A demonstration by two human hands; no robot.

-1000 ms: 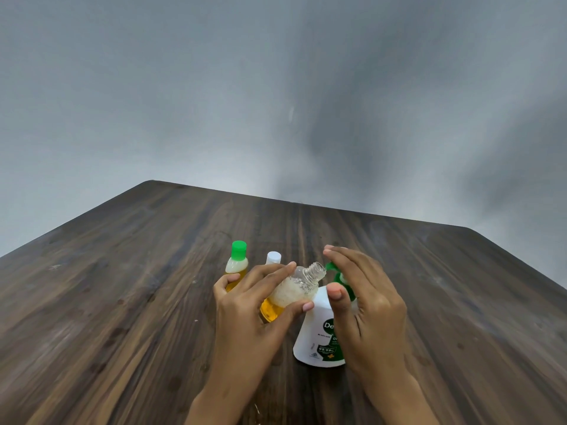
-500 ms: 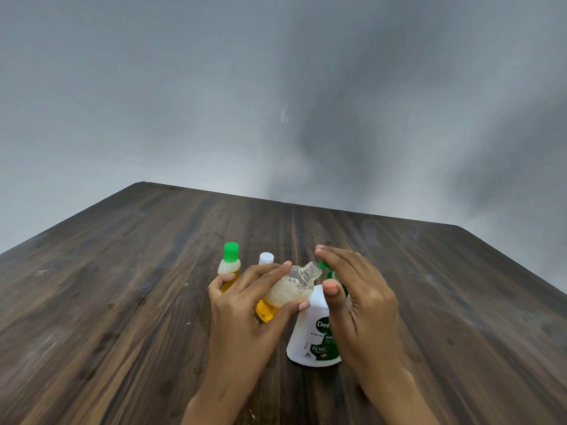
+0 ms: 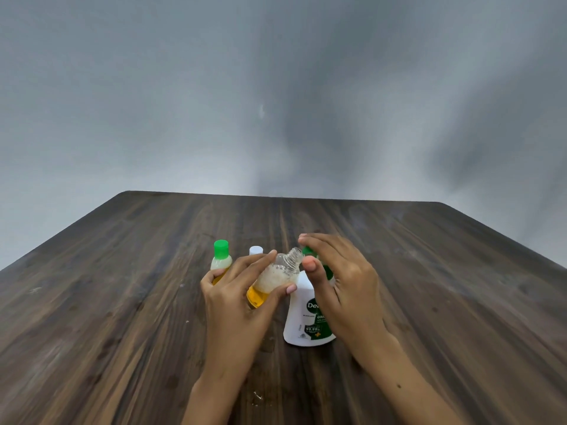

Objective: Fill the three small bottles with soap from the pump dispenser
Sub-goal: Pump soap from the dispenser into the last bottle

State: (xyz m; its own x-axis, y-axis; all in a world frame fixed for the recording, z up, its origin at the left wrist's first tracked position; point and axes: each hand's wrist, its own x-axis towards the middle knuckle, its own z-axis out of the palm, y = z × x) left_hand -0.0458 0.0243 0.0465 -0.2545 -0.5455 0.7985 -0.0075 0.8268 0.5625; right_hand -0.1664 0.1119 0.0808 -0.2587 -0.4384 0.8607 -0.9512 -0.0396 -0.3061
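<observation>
My left hand (image 3: 239, 299) grips a small clear uncapped bottle (image 3: 276, 279), tilted with its mouth toward the pump spout; it holds orange soap and white foam. My right hand (image 3: 340, 283) lies over the green pump head (image 3: 308, 251) of the white dispenser (image 3: 302, 320), fingers fairly straight, thumb near the bottle's mouth. A small bottle with a green cap (image 3: 221, 260) stands behind my left hand. Beside it shows the white cap of another small bottle (image 3: 256, 250), its body hidden by my fingers.
Everything sits on a dark wooden table (image 3: 122, 302) whose far edge runs across the middle of the view. A plain grey wall rises behind it. A few small soap spots (image 3: 256, 397) lie on the wood near my left forearm.
The view has shifted a little; both hands, the tilted bottle and the dispenser keep the same arrangement. My right hand stays over the pump head.
</observation>
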